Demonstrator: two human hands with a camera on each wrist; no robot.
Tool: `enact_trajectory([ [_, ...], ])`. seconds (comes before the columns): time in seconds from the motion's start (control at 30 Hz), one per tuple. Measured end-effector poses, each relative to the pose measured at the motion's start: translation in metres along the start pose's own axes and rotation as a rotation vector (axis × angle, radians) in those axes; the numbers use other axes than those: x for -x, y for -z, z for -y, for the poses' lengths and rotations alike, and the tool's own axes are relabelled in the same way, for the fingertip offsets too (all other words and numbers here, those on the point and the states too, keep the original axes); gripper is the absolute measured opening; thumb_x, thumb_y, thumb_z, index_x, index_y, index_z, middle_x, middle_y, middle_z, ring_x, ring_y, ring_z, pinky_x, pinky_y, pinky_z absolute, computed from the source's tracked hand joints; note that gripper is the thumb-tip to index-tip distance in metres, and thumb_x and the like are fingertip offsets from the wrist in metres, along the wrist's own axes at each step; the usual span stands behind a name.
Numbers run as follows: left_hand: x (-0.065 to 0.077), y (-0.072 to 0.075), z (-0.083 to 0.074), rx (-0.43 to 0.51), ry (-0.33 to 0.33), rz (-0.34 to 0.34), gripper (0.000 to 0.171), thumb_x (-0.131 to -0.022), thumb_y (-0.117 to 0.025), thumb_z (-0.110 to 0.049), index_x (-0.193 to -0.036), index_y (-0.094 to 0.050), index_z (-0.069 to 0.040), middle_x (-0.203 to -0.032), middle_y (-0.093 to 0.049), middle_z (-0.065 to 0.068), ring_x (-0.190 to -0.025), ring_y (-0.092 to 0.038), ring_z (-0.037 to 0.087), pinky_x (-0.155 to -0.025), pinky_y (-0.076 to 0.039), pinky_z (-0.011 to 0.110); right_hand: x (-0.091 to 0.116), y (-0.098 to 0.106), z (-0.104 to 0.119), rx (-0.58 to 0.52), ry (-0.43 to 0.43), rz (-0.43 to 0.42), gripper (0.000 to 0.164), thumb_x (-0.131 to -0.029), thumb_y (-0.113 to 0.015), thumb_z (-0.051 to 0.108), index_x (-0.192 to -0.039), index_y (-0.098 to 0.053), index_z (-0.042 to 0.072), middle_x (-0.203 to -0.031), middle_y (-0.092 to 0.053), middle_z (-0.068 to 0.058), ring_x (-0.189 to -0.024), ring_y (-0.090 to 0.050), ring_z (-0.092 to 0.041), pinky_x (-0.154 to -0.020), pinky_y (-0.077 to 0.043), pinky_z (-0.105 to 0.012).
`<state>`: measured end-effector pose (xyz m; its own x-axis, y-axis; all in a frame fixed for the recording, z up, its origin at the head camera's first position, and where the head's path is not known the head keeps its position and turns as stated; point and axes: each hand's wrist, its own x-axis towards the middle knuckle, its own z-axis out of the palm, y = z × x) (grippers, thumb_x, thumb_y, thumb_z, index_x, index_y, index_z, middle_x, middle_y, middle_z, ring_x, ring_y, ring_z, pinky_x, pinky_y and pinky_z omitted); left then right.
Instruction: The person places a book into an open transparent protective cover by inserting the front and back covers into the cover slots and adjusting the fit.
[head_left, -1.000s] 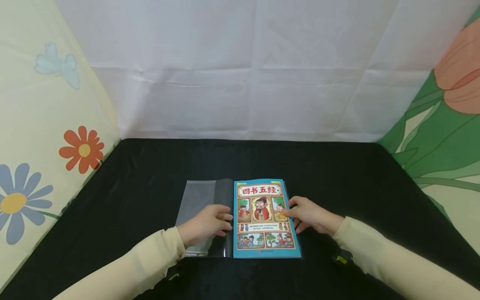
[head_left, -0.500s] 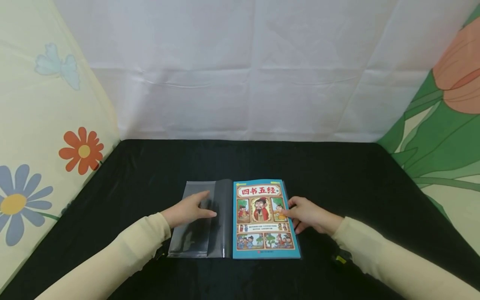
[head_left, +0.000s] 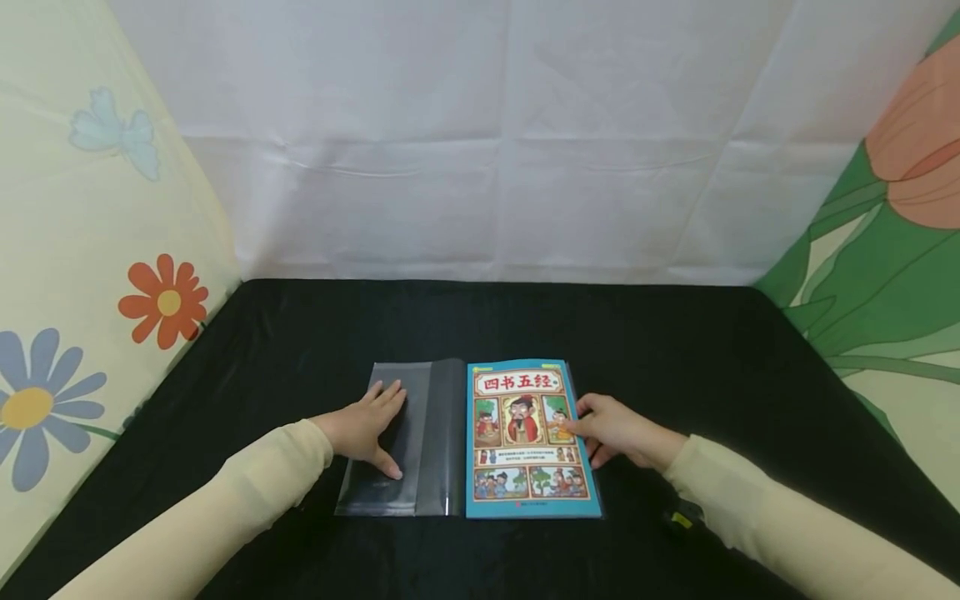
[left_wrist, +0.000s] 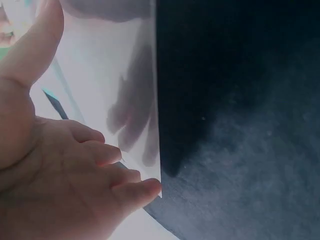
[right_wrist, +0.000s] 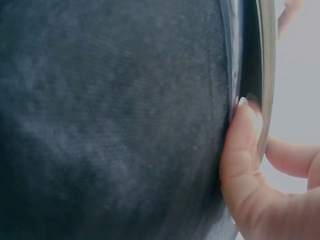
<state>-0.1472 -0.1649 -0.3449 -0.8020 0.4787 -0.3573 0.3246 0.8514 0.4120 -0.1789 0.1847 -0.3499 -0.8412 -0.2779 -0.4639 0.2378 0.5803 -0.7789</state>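
Book (head_left: 534, 437) bearing red title characters 四书五经, running left to right across pale title panel (head_left: 519, 382) near top; tiny mark following at right, too small for reading. White band (head_left: 527, 455) carrying two dark print lines, blurring past legibility. Yellow corner labels (head_left: 551, 364) and bottom print (head_left: 532, 503) showing too small for reading.

is covered with black cloth (head_left: 480, 321); carries a transparent plastic cover (head_left: 444, 442) at the left and, at the right, a blue-bordered book (head_left: 532, 437) with its front upward
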Motion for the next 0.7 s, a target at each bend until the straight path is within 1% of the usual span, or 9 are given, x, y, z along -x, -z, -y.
enact_trajectory([
  [0.1,-0.002,-0.001,0.001,-0.027,-0.003,0.014,0.107,-0.068,-0.076,-0.042,-0.140,-0.014,0.006,-0.149,-0.005,0.024,-0.133,-0.001,0.043,-0.105,-0.020,0.053,0.000,0.000,0.000,-0.003,0.004,0.005,0.026,-0.093,-0.052,0.021,-0.105,-0.045,-0.001,-0.076,-0.059,-0.013,-0.059,-0.055,-0.021,-0.050,-0.049,-0.030],
  [0.3,-0.003,0.000,-0.003,0.000,0.035,0.039,0.106,-0.068,-0.077,-0.039,-0.141,-0.013,0.004,-0.150,-0.003,0.021,-0.134,0.000,0.040,-0.105,-0.020,0.052,0.000,0.002,0.001,-0.001,0.009,0.032,0.026,-0.094,-0.051,0.021,-0.104,-0.044,-0.001,-0.076,-0.060,-0.013,-0.058,-0.056,-0.020,-0.049,-0.049,-0.030],
  [0.37,-0.004,0.001,-0.004,-0.026,0.038,0.042,0.106,-0.068,-0.077,-0.039,-0.141,-0.014,0.004,-0.150,-0.004,0.020,-0.134,-0.001,0.040,-0.105,-0.019,0.053,0.000,0.004,0.002,0.005,0.007,0.045,0.025,-0.094,-0.050,0.021,-0.104,-0.044,-0.001,-0.077,-0.060,-0.013,-0.058,-0.056,-0.020,-0.049,-0.049,-0.029],
  [0.57,-0.009,0.003,-0.007,-0.126,0.010,0.060,0.106,-0.067,-0.077,-0.041,-0.142,-0.015,0.002,-0.151,-0.003,0.017,-0.135,0.002,0.036,-0.105,-0.018,0.055,-0.001,0.008,0.006,0.037,0.010,0.086,0.023,-0.095,-0.048,0.021,-0.103,-0.043,0.000,-0.076,-0.061,-0.013,-0.056,-0.056,-0.019,-0.049,-0.048,-0.028],
  [0.7,-0.012,0.005,-0.008,-0.119,-0.002,0.091,0.107,-0.067,-0.077,-0.039,-0.143,-0.012,0.000,-0.152,0.000,0.015,-0.135,0.005,0.034,-0.106,-0.017,0.052,-0.001,0.009,0.007,0.043,0.035,0.111,0.024,-0.094,-0.050,0.022,-0.102,-0.043,0.000,-0.075,-0.061,-0.012,-0.054,-0.055,-0.018,-0.049,-0.049,-0.028],
])
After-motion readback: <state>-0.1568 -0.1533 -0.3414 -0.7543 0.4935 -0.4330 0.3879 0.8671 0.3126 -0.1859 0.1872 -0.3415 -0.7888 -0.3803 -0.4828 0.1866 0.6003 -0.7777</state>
